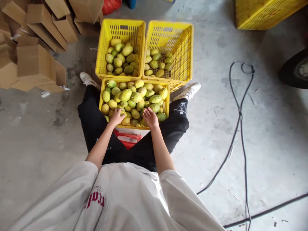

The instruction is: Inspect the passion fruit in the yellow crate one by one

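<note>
A yellow crate (100, 96) filled with oval yellow-green fruit, like small melons, stands between my legs. My left hand (117, 117) is at its near left part, with the fingers curled round a yellow melon (123, 113) among the others. My right hand (150, 118) hovers over the near right part of the crate, palm turned up and fingers loosely apart, with nothing in it. A green melon (161, 116) lies just to the right of that hand. Larger pale melons (125, 95) lie on top in the middle.
Behind stand two more yellow crates, the left one (101, 54) holding many melons, the right one (185, 48) fewer. Open cardboard boxes (36, 64) are heaped at left. A black cable (240, 112) loops over the floor at right, near a tyre (295, 69). Something red (128, 138) sits beneath the near crate.
</note>
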Demonstrator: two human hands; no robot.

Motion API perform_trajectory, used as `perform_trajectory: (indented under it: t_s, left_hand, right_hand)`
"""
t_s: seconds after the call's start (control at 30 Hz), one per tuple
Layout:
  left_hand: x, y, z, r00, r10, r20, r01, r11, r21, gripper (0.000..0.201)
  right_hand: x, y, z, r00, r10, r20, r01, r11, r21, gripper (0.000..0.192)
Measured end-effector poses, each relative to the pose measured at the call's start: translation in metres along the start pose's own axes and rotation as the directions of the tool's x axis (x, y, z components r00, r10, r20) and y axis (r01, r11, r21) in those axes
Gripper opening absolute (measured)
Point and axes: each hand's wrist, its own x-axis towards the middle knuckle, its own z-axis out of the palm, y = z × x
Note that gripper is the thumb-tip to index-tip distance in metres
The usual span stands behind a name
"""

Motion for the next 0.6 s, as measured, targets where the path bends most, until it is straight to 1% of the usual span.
perform_trajectory:
  t_s: [0.1, 0.2, 0.3, 0.37, 0.43, 0.5, 0.57, 0.6]
  left_hand:
    - [0.012, 0.001, -0.008, 0.999, 0.03, 0.034, -0.031, 0.999, 0.043, 0.048]
    - [0.014, -0.006, -0.011, 0.997, 0.044, 0.067, -0.049, 0.996, 0.077, 0.06]
    - [0.013, -0.01, -0.01, 0.996, 0.056, 0.072, -0.059, 0.998, 0.038, 0.064]
    - [0.014, -0.011, -0.009, 0.998, 0.059, 0.038, -0.058, 0.998, -0.017, 0.067]
    - [0.015, -0.011, -0.007, 0.998, 0.038, -0.043, -0.042, 0.994, -0.097, 0.069]
    - [0.019, -0.012, -0.006, 0.985, -0.066, -0.156, 0.022, 0.963, -0.269, 0.067]
    - [0.025, -0.014, -0.005, 0.953, -0.21, -0.219, 0.085, 0.878, -0.471, 0.061]
    - [0.029, -0.016, -0.005, 0.943, -0.259, -0.207, 0.104, 0.823, -0.558, 0.055]
  right_hand:
    - [-0.002, -0.001, 0.002, 0.999, 0.01, -0.03, -0.01, 1.0, 0.026, 0.019]
    - [-0.006, -0.002, 0.005, 0.999, 0.022, -0.044, -0.019, 0.998, 0.066, 0.024]
    - [-0.01, -0.003, 0.007, 0.999, 0.016, -0.049, -0.012, 0.997, 0.076, 0.025]
    - [-0.012, -0.003, 0.009, 0.999, 0.001, -0.046, 0.001, 0.998, 0.062, 0.023]
    - [-0.014, -0.005, 0.009, 0.998, -0.045, -0.032, 0.046, 0.999, 0.028, 0.02]
    - [-0.016, -0.01, 0.005, 0.988, -0.152, -0.026, 0.15, 0.987, -0.055, 0.017]
    - [-0.018, -0.016, -0.003, 0.958, -0.285, -0.02, 0.272, 0.931, -0.244, 0.015]
    - [-0.02, -0.019, -0.008, 0.94, -0.341, -0.003, 0.316, 0.873, -0.373, 0.013]
